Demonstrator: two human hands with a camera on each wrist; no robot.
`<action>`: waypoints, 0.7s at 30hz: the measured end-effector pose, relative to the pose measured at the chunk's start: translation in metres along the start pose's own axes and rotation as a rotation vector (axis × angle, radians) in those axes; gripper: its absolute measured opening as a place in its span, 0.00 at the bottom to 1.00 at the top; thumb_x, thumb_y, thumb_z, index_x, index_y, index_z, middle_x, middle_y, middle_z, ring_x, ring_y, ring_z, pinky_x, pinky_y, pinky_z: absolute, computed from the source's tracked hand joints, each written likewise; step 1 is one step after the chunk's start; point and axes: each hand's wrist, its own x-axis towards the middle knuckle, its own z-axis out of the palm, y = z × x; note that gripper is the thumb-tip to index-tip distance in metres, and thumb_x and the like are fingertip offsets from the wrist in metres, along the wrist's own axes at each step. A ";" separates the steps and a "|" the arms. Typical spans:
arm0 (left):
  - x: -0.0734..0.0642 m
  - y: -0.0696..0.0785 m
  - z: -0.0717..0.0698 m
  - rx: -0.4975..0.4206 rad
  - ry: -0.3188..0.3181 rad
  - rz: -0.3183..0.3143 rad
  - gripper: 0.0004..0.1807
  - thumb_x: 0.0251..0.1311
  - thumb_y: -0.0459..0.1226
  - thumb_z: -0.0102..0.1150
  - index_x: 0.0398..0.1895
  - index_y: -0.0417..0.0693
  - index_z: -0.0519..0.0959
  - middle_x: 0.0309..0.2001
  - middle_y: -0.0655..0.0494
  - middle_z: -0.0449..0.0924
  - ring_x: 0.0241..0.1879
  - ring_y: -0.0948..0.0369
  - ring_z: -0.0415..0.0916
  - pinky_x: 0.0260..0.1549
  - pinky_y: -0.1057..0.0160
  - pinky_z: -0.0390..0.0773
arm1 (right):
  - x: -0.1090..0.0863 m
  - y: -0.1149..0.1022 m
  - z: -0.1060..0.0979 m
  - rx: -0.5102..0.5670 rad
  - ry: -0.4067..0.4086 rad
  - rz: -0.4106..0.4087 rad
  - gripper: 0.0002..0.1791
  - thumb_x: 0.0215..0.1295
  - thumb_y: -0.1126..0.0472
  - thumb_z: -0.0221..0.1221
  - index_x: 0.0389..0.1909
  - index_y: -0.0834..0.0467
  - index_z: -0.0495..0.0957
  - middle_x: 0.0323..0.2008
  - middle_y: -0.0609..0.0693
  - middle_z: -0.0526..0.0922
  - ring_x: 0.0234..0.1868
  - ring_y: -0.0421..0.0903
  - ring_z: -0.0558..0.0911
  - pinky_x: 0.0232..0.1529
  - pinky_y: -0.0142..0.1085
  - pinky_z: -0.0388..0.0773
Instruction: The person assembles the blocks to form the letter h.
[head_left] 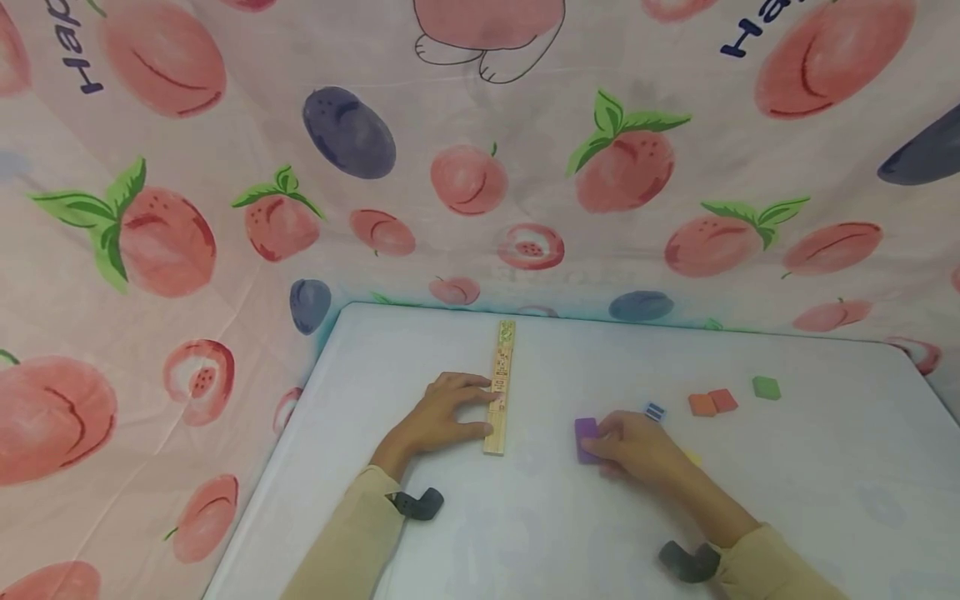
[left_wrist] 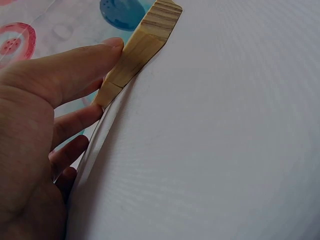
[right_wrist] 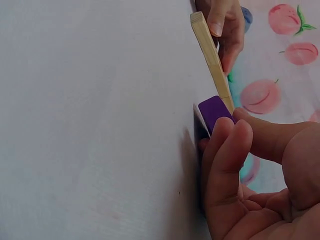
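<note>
A narrow row of pale wooden blocks (head_left: 500,392), printed on top toward its far end, lies lengthwise on the white table. Seams between the pieces show in the left wrist view. The left hand (head_left: 444,412) rests beside this row, its thumb and fingertips touching the left side with fingers loosely extended. To the right, the right hand (head_left: 633,446) pinches a purple rectangular block (head_left: 587,441) between thumb and fingers. In the right wrist view the purple block (right_wrist: 216,112) appears in front of the wooden row (right_wrist: 212,62), partly covered by fingertips.
Beyond the right hand are a small blue-and-white striped piece (head_left: 655,412), an orange block (head_left: 702,405), a red block (head_left: 723,400) and a green block (head_left: 767,387). A yellow piece (head_left: 694,458) is mostly hidden by the right arm. Fruit-printed cloth (head_left: 465,242) hangs behind the table.
</note>
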 end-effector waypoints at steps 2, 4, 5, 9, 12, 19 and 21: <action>0.000 0.000 0.000 -0.002 -0.001 -0.002 0.29 0.60 0.55 0.69 0.66 0.67 0.79 0.70 0.63 0.72 0.72 0.55 0.61 0.69 0.42 0.58 | 0.001 0.000 0.001 -0.007 0.010 0.026 0.32 0.61 0.43 0.70 0.54 0.63 0.76 0.28 0.51 0.81 0.26 0.46 0.80 0.32 0.38 0.75; 0.000 0.001 0.000 -0.005 -0.004 -0.008 0.29 0.60 0.55 0.69 0.66 0.67 0.79 0.71 0.63 0.72 0.72 0.55 0.60 0.70 0.43 0.58 | 0.002 0.001 0.002 -0.014 0.016 0.044 0.33 0.60 0.41 0.70 0.55 0.61 0.75 0.28 0.52 0.80 0.25 0.46 0.80 0.31 0.38 0.75; 0.000 0.001 0.000 -0.008 -0.004 -0.008 0.29 0.60 0.55 0.69 0.66 0.67 0.79 0.71 0.62 0.72 0.72 0.55 0.60 0.70 0.42 0.58 | 0.003 0.001 0.003 -0.012 0.018 0.054 0.33 0.59 0.41 0.70 0.55 0.60 0.75 0.28 0.52 0.80 0.25 0.46 0.80 0.31 0.38 0.75; 0.000 0.001 0.000 -0.010 -0.003 -0.008 0.29 0.60 0.55 0.69 0.66 0.66 0.79 0.71 0.62 0.72 0.73 0.55 0.60 0.70 0.42 0.58 | 0.005 0.003 0.005 -0.014 0.023 0.061 0.33 0.59 0.41 0.71 0.55 0.59 0.74 0.27 0.52 0.80 0.24 0.47 0.80 0.31 0.38 0.75; -0.001 0.000 0.000 -0.009 0.001 -0.002 0.29 0.60 0.56 0.69 0.65 0.67 0.79 0.70 0.63 0.72 0.72 0.55 0.61 0.71 0.42 0.58 | 0.006 0.005 0.005 -0.028 0.025 0.055 0.35 0.58 0.40 0.71 0.56 0.59 0.73 0.26 0.52 0.81 0.23 0.47 0.81 0.31 0.38 0.75; 0.000 -0.001 0.000 -0.006 0.005 0.001 0.29 0.60 0.56 0.69 0.66 0.67 0.79 0.70 0.63 0.72 0.72 0.56 0.61 0.70 0.43 0.58 | 0.007 0.011 -0.001 -0.095 0.023 -0.028 0.41 0.54 0.36 0.72 0.62 0.55 0.71 0.26 0.49 0.81 0.26 0.46 0.79 0.31 0.38 0.75; -0.001 0.000 0.000 -0.005 0.002 -0.001 0.29 0.60 0.56 0.69 0.66 0.67 0.79 0.70 0.63 0.72 0.72 0.56 0.61 0.70 0.43 0.58 | 0.005 0.012 -0.004 -0.126 0.017 -0.100 0.40 0.55 0.39 0.73 0.64 0.53 0.72 0.27 0.47 0.81 0.28 0.44 0.79 0.32 0.38 0.75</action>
